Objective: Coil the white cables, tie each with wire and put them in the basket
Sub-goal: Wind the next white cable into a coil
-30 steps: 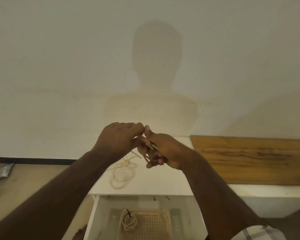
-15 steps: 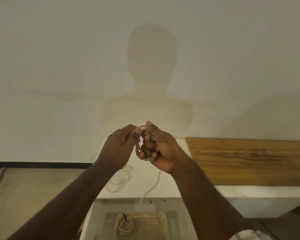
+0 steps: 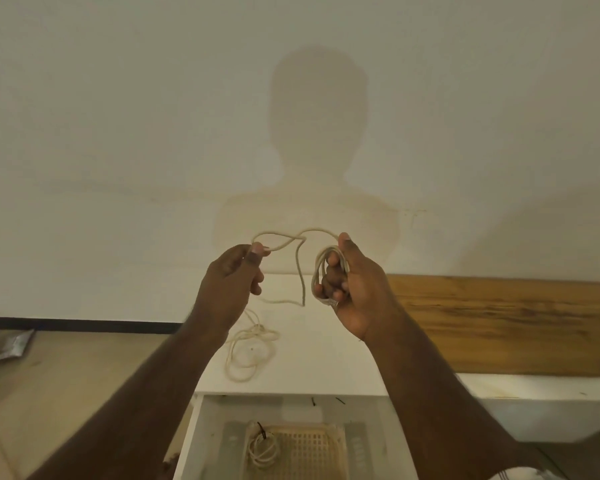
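Desk: a loose white cable lies on it.
Basket: below, one tied coil inside.
My right hand: grips the half-wound coil.
My left hand: pinches its free end.

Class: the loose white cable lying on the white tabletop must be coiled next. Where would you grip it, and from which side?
Grip the loose cable from above, where its loops cross near the top. It lies flat on the tabletop, so a pinch there probably gathers several strands.
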